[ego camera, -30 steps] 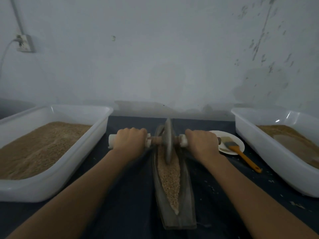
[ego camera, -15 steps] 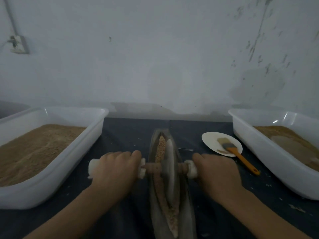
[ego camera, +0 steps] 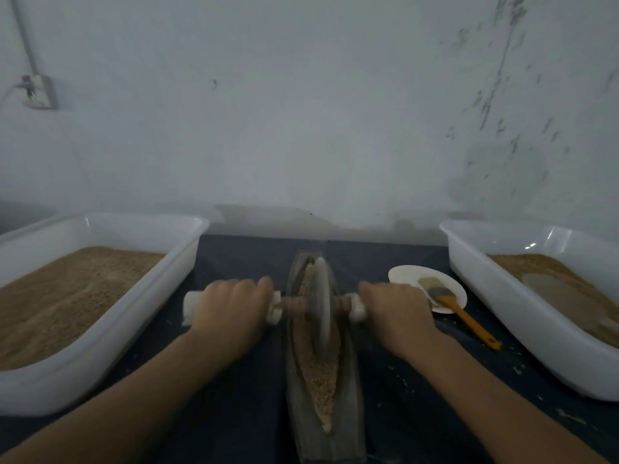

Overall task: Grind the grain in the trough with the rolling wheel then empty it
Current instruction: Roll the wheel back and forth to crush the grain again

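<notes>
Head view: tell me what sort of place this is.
Probably a plain workshop for grinding grain by hand: a bare, stained wall, two white tubs of brown grain or meal, and a trough with a rolling wheel.

Grain-processing workroom, 2 grain tubs [ego camera: 100, 229], scuffed wall [ego camera: 301, 112]

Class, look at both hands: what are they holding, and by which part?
The rolling wheel, by its axle: left hand grips the left handle, right hand the right.
</notes>
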A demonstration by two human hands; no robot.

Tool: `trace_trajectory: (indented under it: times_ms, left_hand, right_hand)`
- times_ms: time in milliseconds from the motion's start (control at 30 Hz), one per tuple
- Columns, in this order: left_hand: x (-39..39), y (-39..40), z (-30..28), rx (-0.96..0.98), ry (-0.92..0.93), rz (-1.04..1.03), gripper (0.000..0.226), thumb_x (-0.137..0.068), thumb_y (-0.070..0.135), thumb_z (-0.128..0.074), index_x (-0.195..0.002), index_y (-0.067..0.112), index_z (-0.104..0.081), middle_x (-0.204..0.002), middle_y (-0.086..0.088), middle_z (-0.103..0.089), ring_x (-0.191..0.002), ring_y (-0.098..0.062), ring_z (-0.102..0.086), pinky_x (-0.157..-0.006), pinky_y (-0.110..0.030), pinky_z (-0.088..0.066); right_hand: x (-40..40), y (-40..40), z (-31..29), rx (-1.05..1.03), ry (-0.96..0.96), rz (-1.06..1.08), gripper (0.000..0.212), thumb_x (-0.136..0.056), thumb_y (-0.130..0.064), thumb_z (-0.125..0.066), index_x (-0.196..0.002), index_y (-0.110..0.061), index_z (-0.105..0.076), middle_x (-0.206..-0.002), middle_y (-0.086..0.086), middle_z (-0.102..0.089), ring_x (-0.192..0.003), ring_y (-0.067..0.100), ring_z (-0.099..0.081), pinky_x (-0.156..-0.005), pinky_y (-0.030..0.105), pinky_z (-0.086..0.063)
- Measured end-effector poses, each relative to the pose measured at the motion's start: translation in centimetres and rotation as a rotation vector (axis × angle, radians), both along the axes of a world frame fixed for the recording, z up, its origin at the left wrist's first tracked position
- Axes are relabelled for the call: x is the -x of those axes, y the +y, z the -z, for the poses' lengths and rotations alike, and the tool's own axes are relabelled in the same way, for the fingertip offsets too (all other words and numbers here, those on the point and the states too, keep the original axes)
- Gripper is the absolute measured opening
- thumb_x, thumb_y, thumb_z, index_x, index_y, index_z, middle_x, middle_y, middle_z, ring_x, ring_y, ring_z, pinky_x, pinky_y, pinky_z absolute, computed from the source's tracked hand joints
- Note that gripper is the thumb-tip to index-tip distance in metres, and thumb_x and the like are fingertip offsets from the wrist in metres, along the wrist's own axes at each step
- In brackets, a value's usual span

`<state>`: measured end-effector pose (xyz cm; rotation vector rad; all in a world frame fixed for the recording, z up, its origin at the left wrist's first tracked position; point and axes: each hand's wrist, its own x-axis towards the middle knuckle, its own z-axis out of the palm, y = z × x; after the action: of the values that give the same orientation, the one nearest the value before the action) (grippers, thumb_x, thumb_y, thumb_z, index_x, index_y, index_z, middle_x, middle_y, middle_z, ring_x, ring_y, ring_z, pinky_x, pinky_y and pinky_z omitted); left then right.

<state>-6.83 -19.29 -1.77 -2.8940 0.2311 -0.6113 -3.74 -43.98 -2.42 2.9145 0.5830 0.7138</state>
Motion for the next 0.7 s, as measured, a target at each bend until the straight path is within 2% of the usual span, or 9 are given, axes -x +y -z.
trace_trajectory:
  times_ms: [67,133,200,267,333,367,500,600,700]
  left_hand:
    - [3.8,0.3,-0.1,-0.008,0.010,0.070,0.040,-0.077,0.045,-0.066,-0.081,0.037,-0.027,-0.076,0.011,-0.050,-0.061,-0.006,-0.044,-0.055,-0.024,-0.028]
    - [7.1,0.5,-1.0,-0.013,-0.046,0.207,0.057,-0.051,0.039,-0.085,-0.071,0.035,-0.032,-0.057,0.012,-0.041,-0.045,-0.006,-0.035,-0.047,-0.021,-0.018]
    - [8.6,0.7,-1.3,0.015,-0.098,0.275,0.057,-0.030,0.030,-0.091,-0.059,0.028,-0.041,-0.045,0.010,-0.039,-0.034,-0.010,-0.035,-0.043,-0.019,-0.017]
    - [8.3,0.4,-1.2,0.002,-0.013,0.220,0.056,-0.033,0.036,-0.090,-0.063,0.030,-0.043,-0.048,0.010,-0.042,-0.036,-0.006,-0.034,-0.043,-0.019,-0.016]
    - [6.0,0.1,-0.8,-0.019,0.055,0.126,0.047,-0.063,0.046,-0.078,-0.077,0.036,-0.034,-0.065,0.012,-0.047,-0.052,-0.003,-0.039,-0.049,-0.022,-0.024]
    - [4.3,0.2,-0.2,-0.022,0.075,0.053,0.038,-0.077,0.046,-0.067,-0.080,0.036,-0.031,-0.075,0.012,-0.051,-0.061,-0.005,-0.046,-0.055,-0.025,-0.030]
    - [-2.9,0.0,0.1,-0.025,-0.040,-0.042,0.015,-0.088,0.039,-0.054,-0.089,0.028,-0.045,-0.093,0.002,-0.065,-0.083,-0.022,-0.063,-0.062,-0.031,-0.033]
    - [-6.8,0.1,-1.1,-0.041,-0.075,-0.057,0.015,-0.086,0.034,-0.057,-0.095,0.023,-0.052,-0.098,-0.001,-0.065,-0.089,-0.026,-0.064,-0.063,-0.032,-0.032]
    - [-8.5,0.1,-1.8,-0.078,-0.068,-0.070,0.017,-0.084,0.032,-0.060,-0.096,0.022,-0.051,-0.098,-0.002,-0.065,-0.088,-0.026,-0.063,-0.063,-0.033,-0.033]
  right_hand:
    - [3.7,-1.2,0.5,0.000,-0.051,-0.063,0.035,-0.059,-0.034,-0.082,-0.073,-0.027,-0.050,-0.062,-0.005,-0.057,-0.052,0.015,-0.055,-0.045,0.030,-0.042]
    - [6.8,-2.2,0.1,-0.015,-0.116,-0.126,0.052,-0.035,-0.035,-0.087,-0.064,-0.029,-0.045,-0.051,-0.006,-0.048,-0.040,0.011,-0.046,-0.034,0.027,-0.035]
    - [8.5,-2.5,-0.5,0.011,-0.065,-0.113,0.063,-0.025,-0.038,-0.086,-0.063,-0.033,-0.036,-0.047,-0.007,-0.044,-0.037,0.009,-0.042,-0.034,0.025,-0.028]
    - [8.3,-2.2,-0.4,0.057,0.036,-0.063,0.060,-0.043,-0.046,-0.082,-0.071,-0.035,-0.030,-0.059,-0.007,-0.052,-0.048,0.010,-0.050,-0.041,0.028,-0.036]
    - [6.7,-1.8,0.1,0.087,0.159,0.041,0.036,-0.072,-0.049,-0.067,-0.082,-0.036,-0.035,-0.080,-0.009,-0.059,-0.069,0.011,-0.057,-0.059,0.031,-0.046]
    - [5.5,-1.4,0.1,0.068,0.161,0.061,0.026,-0.079,-0.047,-0.062,-0.087,-0.035,-0.040,-0.085,-0.008,-0.060,-0.074,0.013,-0.058,-0.064,0.031,-0.047]
    - [-1.5,0.5,-0.2,0.010,0.049,0.112,0.016,-0.085,-0.036,-0.058,-0.090,-0.028,-0.045,-0.088,-0.002,-0.064,-0.079,0.022,-0.061,-0.061,0.032,-0.040]
    - [-6.1,1.4,-0.8,0.012,0.032,0.165,0.018,-0.084,-0.031,-0.061,-0.096,-0.023,-0.051,-0.093,0.003,-0.065,-0.083,0.027,-0.062,-0.061,0.033,-0.036]
    - [-8.1,1.4,-0.4,-0.017,0.005,0.153,0.019,-0.082,-0.032,-0.062,-0.093,-0.023,-0.050,-0.089,0.003,-0.065,-0.078,0.027,-0.062,-0.060,0.033,-0.037]
